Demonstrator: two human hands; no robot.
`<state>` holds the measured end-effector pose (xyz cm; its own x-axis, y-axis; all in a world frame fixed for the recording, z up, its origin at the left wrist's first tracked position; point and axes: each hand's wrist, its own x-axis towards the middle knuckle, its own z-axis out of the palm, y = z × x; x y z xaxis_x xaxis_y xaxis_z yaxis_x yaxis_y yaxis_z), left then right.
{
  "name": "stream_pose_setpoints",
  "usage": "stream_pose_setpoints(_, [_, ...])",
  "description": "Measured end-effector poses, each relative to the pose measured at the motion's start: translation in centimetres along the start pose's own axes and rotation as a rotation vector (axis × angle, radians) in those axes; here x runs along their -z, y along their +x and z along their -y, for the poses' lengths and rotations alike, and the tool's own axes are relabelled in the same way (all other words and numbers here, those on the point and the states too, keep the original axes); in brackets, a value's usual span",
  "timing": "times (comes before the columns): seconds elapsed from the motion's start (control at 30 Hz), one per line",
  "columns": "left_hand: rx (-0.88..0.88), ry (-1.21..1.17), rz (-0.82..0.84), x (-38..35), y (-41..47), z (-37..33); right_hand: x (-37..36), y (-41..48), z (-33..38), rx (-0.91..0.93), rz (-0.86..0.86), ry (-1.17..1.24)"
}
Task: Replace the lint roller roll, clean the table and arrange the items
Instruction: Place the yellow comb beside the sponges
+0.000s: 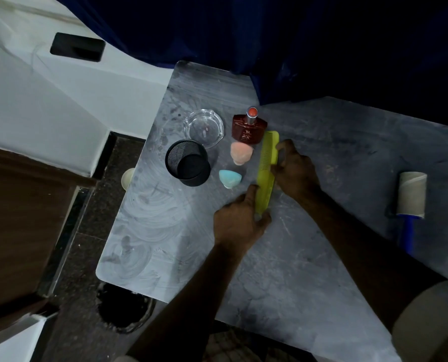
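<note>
the yellow-green comb (267, 171) is laid on the grey table (309, 257) with its long axis running from near to far, tilted slightly so that the far end leans right; the teeth are turned to the left. its near end is pinched by the left hand (239, 224), thumb on one side and fingers on the other, while the far half is gripped along its right edge by the right hand (297, 169), fingers curled over the spine. the comb is thus held between the 2 hands, the left one nearer and the right one farther and to the right.

just left of the comb are set 2 makeup sponges, a peach sponge (239, 152) and a blue sponge (229, 178) nearer. the brown perfume bottle (249, 128) is touching or just beside the comb's far end. farther left stand a black mesh cup (187, 163) and a clear glass ashtray (204, 130).

the lint roller (410, 202) is lying well apart at the right, its blue handle pointing near and its roll toward the far side.

open table surface is left near the hands and between the comb and the roller. the table's left edge is close to the mesh cup, and a dark blue curtain (269, 43) is hanging over the far edge.
</note>
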<state>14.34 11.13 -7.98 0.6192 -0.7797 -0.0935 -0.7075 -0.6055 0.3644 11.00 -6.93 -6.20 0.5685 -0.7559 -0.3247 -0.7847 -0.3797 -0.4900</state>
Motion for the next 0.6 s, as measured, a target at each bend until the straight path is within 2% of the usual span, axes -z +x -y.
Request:
stream_pose_setpoints(0.17, [0.06,-0.035,0.057,-0.41,0.06,0.17,-0.14,0.01,0.09,0.002,-0.005,-0.045])
stream_pose_setpoints(0.6, [0.07,-0.062,0.053,-0.82,-0.34,0.32,-0.14,-0.05,0.14,-0.009,-0.023,-0.062])
